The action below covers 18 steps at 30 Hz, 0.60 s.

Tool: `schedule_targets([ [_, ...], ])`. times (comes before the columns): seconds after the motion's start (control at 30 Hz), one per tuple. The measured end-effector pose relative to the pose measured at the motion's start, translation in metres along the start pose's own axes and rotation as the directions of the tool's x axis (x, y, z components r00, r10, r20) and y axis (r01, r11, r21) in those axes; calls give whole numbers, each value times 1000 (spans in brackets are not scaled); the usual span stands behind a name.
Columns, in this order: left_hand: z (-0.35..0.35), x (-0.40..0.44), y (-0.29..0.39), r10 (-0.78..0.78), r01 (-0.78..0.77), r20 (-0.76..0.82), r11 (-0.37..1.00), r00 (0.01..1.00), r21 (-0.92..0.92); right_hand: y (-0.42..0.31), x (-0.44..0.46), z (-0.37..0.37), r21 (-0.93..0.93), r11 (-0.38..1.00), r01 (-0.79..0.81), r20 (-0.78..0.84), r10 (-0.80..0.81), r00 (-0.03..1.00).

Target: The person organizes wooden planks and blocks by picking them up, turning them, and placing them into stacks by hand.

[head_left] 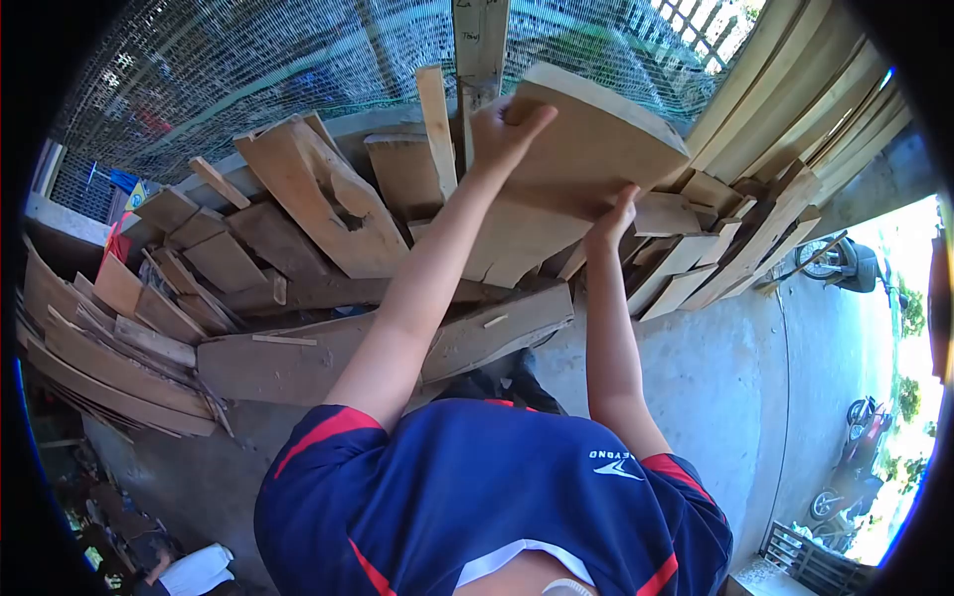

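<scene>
A wide, thick wooden board [586, 139] is raised in front of me, tilted, its upper end near the mesh. My left hand [507, 129] grips its left edge near the top, thumb across the face. On the lower right edge of the same board my right hand [611, 221] is closed, fingers mostly hidden. Behind and below stand other planks, among them a board with a knot hole [318, 194] to the left and a narrow upright strip [435, 124] close to my left forearm.
A long board [507, 323] lies low before my legs. Curved planks [109, 358] are stacked at the left, and tall boards [785, 79] lean at the right. Motorbikes [845, 263] stand far right. Part of another person [194, 571] shows at the lower left.
</scene>
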<state>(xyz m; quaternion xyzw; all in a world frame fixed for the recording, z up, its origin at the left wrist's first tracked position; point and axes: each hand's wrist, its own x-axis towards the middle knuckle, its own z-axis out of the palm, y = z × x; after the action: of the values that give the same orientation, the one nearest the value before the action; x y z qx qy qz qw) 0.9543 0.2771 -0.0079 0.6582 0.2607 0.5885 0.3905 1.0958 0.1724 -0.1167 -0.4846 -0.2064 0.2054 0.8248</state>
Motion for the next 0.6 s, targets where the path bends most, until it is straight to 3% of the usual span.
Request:
schedule_targets([
  [0.13, -24, 14, -14, -2, 1, -54, 1000, 999, -17, -3, -7, 32, -27, 1000, -8, 74, 10, 997],
  [0.3, -59, 29, -36, -37, 34, -130, 999, 991, -28, 2, -13, 74, 3, 996, 91, 138, -91, 986],
  [0.33, -63, 32, -38, -46, 39, -157, 998, 986, -44, 0, -13, 77, -29, 1000, 6, 207, 0, 978],
  [0.4, -64, 34, -35, -49, 34, -209, 997, 977, -75, 0, -8, 83, -22, 1000, 18, 225, -12, 974],
  [0.5, -60, 34, -36, 27, -31, -260, 999, 965, -9, -1, 5, 85, -9, 1000, 5, 252, -3, 968],
  [0.53, -60, 35, -37, 18, 4, -276, 997, 961, 81, -1, 11, 88, 19, 1000, -16, 247, 11, 969],
  [0.6, -54, 36, -36, 16, 11, -318, 997, 948, 82, 2, 25, 90, 4, 1000, -13, 270, 11, 963],
])
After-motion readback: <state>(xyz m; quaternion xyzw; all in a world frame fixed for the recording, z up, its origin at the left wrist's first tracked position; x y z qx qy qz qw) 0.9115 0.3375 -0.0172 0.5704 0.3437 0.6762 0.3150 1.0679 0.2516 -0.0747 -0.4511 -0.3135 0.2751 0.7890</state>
